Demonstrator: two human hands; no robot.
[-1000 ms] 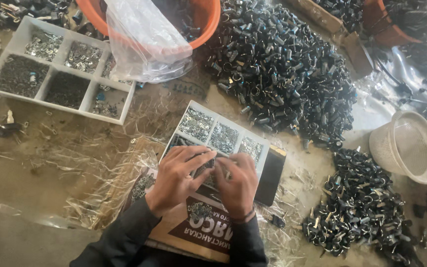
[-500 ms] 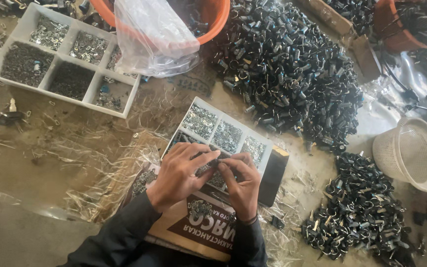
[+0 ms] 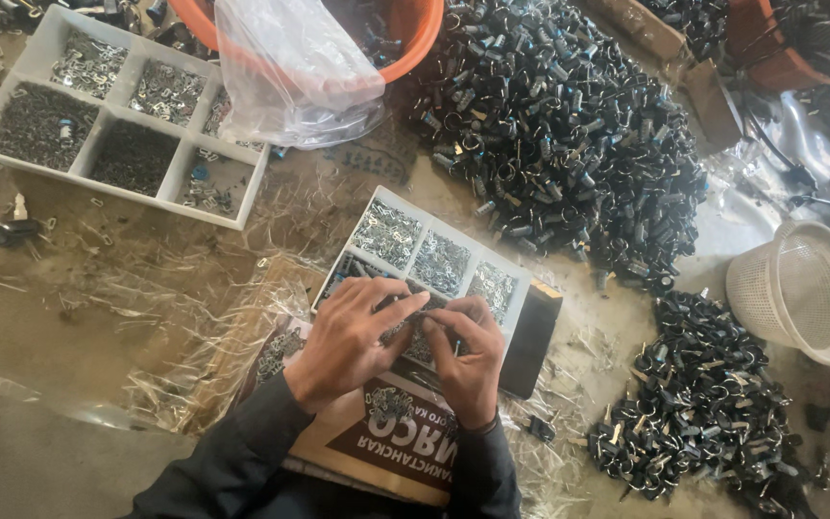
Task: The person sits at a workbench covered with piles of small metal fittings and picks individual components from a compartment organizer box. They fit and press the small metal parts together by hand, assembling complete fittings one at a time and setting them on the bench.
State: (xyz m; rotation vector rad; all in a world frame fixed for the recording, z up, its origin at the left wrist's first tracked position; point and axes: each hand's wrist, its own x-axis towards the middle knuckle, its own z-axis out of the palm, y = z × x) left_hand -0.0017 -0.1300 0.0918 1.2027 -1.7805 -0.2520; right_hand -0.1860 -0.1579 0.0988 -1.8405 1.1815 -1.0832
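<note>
Head view: left hand point(image 3: 348, 341) and right hand point(image 3: 468, 360), fingers curled nearly closed, pinch a small metal part point(image 3: 413, 325) between them over the white compartmented plastic tray point(image 3: 521, 279). A slip could drop it among the tray's loose silver pieces beneath.

Your two hands meet low in the centre of the view, fingers bent and tips close together.

Your left hand point(image 3: 353, 336) lies palm down, knuckles up, its fingers reaching rightward until they touch the fingertips of your right hand point(image 3: 468, 360). Your right hand is curled tighter, thumb and forefinger pinched in a small grip; what they pinch is too small to tell. Both wrists run back into dark sleeves, and your forearms angle inward from the bottom edge.
</note>
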